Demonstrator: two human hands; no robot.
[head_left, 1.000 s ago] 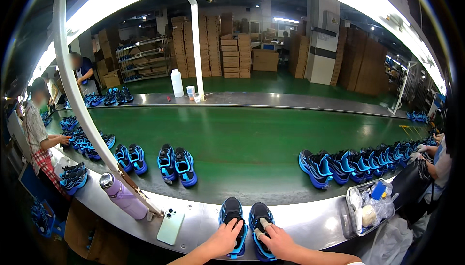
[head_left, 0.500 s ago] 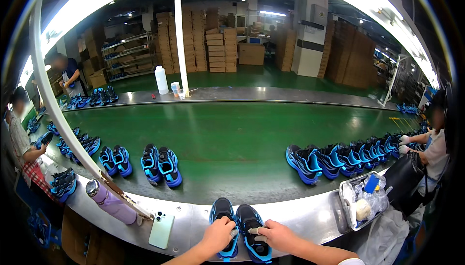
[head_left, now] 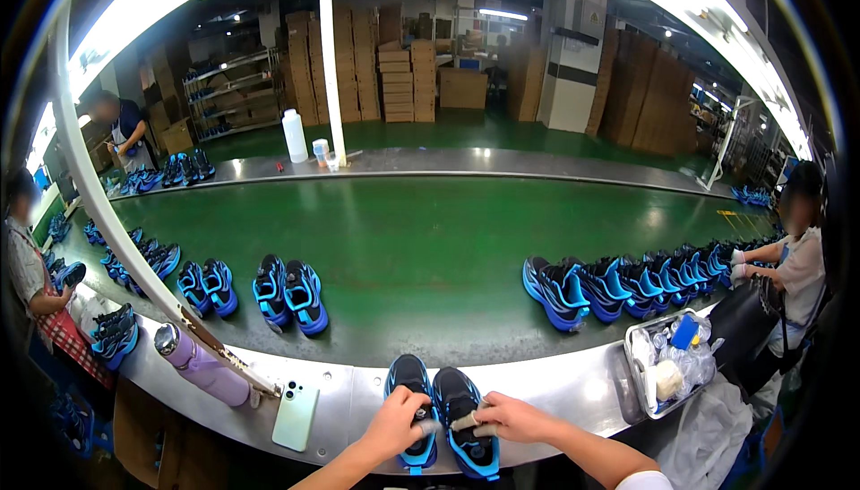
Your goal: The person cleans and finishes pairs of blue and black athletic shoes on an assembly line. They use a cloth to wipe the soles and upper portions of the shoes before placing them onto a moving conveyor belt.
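Note:
A pair of black and blue sneakers stands side by side on the metal ledge in front of me, toes pointing away. My left hand (head_left: 397,423) is closed over the lacing area of the left sneaker (head_left: 408,370), thumb and fingers bent onto it. My right hand (head_left: 512,419) reaches in from the right, its fingers pinched at the laces of the right sneaker (head_left: 458,390). Pale coverings wrap some fingertips on both hands. What exactly lies between the fingers is too small to tell.
Beyond the ledge runs a green conveyor belt (head_left: 403,239), with a long row of sneakers (head_left: 627,288) at right and pairs at left. A phone (head_left: 296,416), a purple bottle (head_left: 202,366) and a white post stand left; a tray (head_left: 658,409) of plastic bags sits right. Co-workers are at both sides.
The whole view has shifted slightly. My left fingers have moved a little toward the left sneaker's toe; my right hand stays at the right sneaker's laces.

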